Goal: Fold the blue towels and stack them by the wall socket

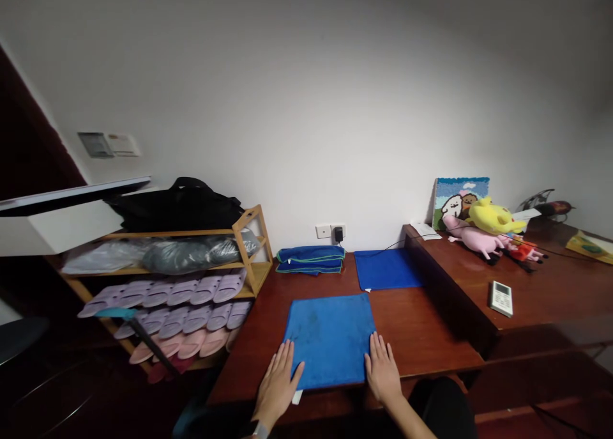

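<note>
A blue cloth (pixel 330 340) lies spread flat on the reddish-brown table (pixel 412 349), with a few dark stains and a small white tag at its lower left corner. My left hand (pixel 278 381) rests flat at the cloth's left edge, fingers stretched out and thumb over the cloth. At the right edge, my right hand (pixel 382 369) lies flat with its fingers extended. Behind, near the wall, sits a stack of folded blue cloths (pixel 310 260) with green edging. To its right another blue cloth (pixel 387 269) lies flat.
On the left stands a wooden shoe rack (pixel 253 276) with several purple and pink slippers and a black bag (pixel 182 206) on top. A higher desk (pixel 541 298) on the right bears plush toys (pixel 493 216), a picture (pixel 460 196) and a white remote control (pixel 501 298).
</note>
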Demonstrator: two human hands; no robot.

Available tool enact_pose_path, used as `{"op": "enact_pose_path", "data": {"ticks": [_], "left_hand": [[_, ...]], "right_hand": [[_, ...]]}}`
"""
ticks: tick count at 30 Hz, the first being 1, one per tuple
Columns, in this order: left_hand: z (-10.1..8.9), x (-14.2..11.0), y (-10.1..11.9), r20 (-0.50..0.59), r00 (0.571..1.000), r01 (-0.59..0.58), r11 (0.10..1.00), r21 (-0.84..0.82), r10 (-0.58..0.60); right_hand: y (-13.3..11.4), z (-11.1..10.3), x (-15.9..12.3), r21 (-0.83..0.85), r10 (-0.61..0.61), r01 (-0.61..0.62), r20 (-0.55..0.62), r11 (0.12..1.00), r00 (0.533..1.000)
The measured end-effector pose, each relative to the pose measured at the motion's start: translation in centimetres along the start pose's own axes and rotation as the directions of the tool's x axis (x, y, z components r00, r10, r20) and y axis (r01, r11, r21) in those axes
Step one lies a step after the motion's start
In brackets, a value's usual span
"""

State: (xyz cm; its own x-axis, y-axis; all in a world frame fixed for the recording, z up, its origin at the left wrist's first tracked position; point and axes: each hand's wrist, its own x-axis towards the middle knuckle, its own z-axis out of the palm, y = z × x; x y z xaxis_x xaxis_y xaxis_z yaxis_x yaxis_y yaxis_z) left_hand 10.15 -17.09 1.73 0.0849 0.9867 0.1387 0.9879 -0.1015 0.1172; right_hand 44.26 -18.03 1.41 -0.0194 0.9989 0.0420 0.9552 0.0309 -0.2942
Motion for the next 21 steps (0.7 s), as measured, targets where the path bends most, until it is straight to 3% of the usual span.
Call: {"op": "enact_pose_path", "data": {"ticks": [4, 9, 15, 18, 21], "left_hand": [[0.4, -0.1, 0.4, -0.039, 0.999, 0.000, 1.000, -0.004, 0.000], [0.9, -0.3, 0.1, -0.050, 0.999, -0.010, 1.000, -0.007, 0.010], [0.1, 0.7, -0.3, -0.031, 0.999, -0.019, 0.999, 0.027, 0.019], [-1.2, 3.1, 3.0, -0.063, 0.995, -0.081, 0.997, 0.013, 0.082], [-1.5, 6.1, 9.2, -0.083, 0.971, -0.230, 0.971, -0.065, 0.224]], "right_hand": [[0.0, -0.8, 1.8, 0.000, 0.006, -0.006, 0.007, 1.000, 1.000], [-0.5, -2.5, 6.2, 0.017, -0.015, 0.015, 0.041, 1.000, 0.999], [-0.2, -1.5, 8.2, 0.025, -0.021, 0.020, 0.018, 0.999, 1.000], [-0.1, -1.2, 8.0, 0.031, -0.030, 0.030, 0.019, 0.999, 0.999], [-0.2, -1.5, 7.8, 0.014, -0.030, 0.030, 0.021, 0.999, 0.999]]}}
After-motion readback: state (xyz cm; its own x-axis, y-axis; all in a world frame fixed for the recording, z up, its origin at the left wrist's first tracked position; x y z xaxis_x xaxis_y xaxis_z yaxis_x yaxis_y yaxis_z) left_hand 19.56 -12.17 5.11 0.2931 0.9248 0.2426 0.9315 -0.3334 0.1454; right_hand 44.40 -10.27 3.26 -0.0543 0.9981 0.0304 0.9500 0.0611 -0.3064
